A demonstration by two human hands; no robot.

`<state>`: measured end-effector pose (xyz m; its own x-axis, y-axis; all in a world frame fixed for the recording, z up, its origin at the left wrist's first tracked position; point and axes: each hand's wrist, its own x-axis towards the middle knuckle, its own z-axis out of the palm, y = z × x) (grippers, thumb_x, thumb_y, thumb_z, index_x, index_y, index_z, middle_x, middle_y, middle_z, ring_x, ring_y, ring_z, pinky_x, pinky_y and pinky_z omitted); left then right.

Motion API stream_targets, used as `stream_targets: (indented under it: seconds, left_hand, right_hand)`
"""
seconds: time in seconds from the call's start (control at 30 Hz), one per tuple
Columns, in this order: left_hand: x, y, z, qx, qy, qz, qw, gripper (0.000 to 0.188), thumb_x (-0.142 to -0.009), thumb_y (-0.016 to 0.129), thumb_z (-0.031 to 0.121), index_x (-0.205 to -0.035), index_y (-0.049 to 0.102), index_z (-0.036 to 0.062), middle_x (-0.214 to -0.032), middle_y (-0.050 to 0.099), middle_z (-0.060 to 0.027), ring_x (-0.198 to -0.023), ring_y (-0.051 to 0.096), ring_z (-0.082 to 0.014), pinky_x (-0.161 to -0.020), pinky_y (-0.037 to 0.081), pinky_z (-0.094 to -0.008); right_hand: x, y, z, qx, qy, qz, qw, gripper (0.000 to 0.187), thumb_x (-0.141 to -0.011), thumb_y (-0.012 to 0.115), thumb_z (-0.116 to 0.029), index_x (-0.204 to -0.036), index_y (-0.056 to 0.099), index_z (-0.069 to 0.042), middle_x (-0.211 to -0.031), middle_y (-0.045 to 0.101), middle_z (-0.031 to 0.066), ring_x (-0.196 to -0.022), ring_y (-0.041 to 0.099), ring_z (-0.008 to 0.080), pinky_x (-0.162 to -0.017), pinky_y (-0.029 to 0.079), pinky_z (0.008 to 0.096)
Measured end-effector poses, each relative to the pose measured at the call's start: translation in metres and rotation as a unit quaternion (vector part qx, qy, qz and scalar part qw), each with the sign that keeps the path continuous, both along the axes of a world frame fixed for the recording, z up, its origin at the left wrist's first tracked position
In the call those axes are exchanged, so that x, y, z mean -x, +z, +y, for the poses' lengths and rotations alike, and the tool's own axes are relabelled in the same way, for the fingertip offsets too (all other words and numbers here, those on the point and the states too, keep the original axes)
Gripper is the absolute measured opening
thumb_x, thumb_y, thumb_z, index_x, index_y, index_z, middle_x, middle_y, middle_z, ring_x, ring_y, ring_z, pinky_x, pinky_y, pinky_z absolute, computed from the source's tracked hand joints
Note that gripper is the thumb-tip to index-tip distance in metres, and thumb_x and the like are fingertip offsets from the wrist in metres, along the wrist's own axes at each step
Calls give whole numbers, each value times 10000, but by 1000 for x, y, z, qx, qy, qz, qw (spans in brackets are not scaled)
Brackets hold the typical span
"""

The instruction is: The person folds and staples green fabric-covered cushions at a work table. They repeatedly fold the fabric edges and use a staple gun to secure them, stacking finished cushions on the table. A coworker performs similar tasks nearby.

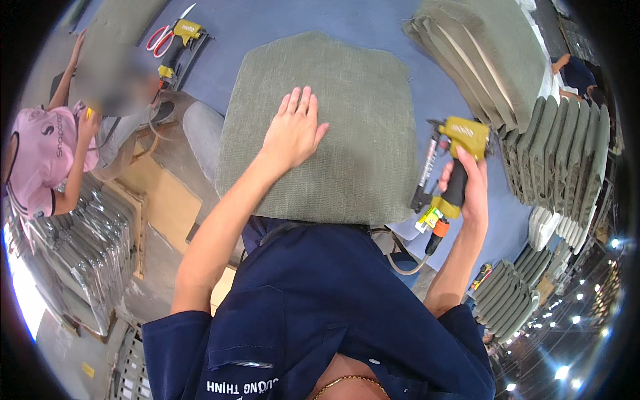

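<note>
A seat cushion (347,133) covered in grey-green fabric lies flat on the blue table in front of me, its near edge against my body. My left hand (293,133) rests palm down on the cushion's upper middle, fingers stretched out. To the right of the cushion, my right hand (475,183) is wrapped round the black handle of an olive-yellow pneumatic staple gun (467,137). The gun's nose points left and sits beside the cushion's right edge, apart from it. A hose with an orange fitting (438,230) runs from the handle's base.
Another staple gun (187,33) and red-handled scissors (160,41) lie at the table's far left. Stacked covered cushions (493,53) stand at the far right, with more cushions (560,153) below. A co-worker in a pink shirt (53,153) works at left, near wrapped panels (80,253).
</note>
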<state>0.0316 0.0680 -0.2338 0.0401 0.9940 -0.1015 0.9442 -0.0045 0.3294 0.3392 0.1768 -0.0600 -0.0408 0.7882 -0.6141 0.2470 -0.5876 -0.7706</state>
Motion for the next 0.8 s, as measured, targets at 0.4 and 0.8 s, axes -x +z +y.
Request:
stream_targets:
  seconds: [0.4,0.8]
  left_hand:
    - [53,-59,53,-36,49,-151,987,413,-1082,439,163,-1453,554,21,-1555,527,-123,-1460,466,-271,-1250,334,-442]
    - [54,-52,46,-103,141,-230,957,318,-1004,587,137,-1297,652,32,-1451,609,-141,-1389,530,-333,-1180,407,-441]
  right_hand:
    - [158,-106,68,156,253,24,954,380,-996,658,-338,-1076,645,34,-589,569,39,-452,539,128,-438,457,268]
    - [166,-101,63,102,298,-62,947,362,-968,645,-347,-1004,659,13,-604,582,38,-458,563,139,-445,479,291]
